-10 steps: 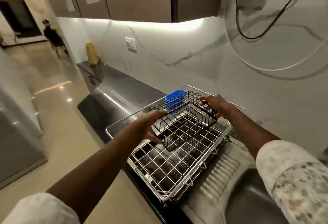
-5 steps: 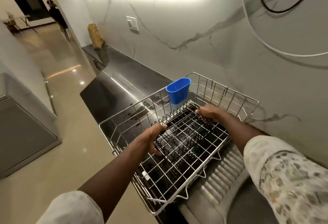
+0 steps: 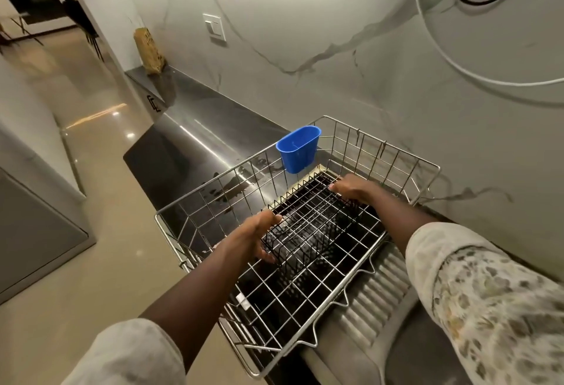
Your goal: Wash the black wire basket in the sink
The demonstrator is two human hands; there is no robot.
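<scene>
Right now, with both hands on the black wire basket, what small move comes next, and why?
Probably lift the black wire basket straight up: left hand and right hand grip its ends, yet it is inside the steel dish rack, not in the sink.

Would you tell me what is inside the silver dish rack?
The black wire basket, held by the left hand and the right hand. What lies under the basket is hidden.

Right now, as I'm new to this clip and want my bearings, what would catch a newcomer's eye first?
Two hands grip the black wire basket mid-frame, the left hand at its near end and the right hand at its far edge. It is inside a silver dish rack on the dark counter. A bright blue caddy hangs on the rack's far rim.
</scene>
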